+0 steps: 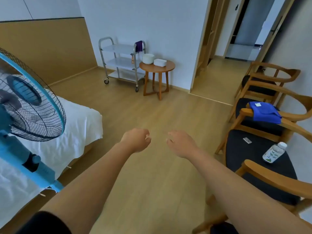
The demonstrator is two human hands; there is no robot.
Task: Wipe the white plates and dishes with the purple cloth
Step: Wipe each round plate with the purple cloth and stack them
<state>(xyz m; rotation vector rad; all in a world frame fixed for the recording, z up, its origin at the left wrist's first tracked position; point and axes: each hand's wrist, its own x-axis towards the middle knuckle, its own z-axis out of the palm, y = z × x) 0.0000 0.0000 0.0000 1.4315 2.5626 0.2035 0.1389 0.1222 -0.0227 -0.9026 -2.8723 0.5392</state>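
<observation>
nothing picked up yet: the cloth and dishes are far across the room

both arms reach out over the wood floor. the left hand (pixel 135 140) has its fingers curled in and holds nothing. the right hand (pixel 181 143) is loose, with its fingers a little bent, and it holds nothing too.

the purple cloth (pixel 139 46) hangs over the handle of the metal cart (pixel 121 61) by the far wall. just beside the cart is a small round table (pixel 157 69). on it sit a round white bowl (pixel 148 58) and a flatter white dish (pixel 160 62), close together. all of these are well apart from the hands.

i think the task has not started, and the first job is to walk over and get the cloth.

the cloth looks soft and light and floppy. it should be easy to pull off the handle if you grab it in the middle where it folds over the bar. the dishes look hard and smooth, so they may be a bit slippery and could break if dropped. it seems best to hold one by its rim or cup it from below with one hand, and rub it with the cloth in the other hand.
</observation>
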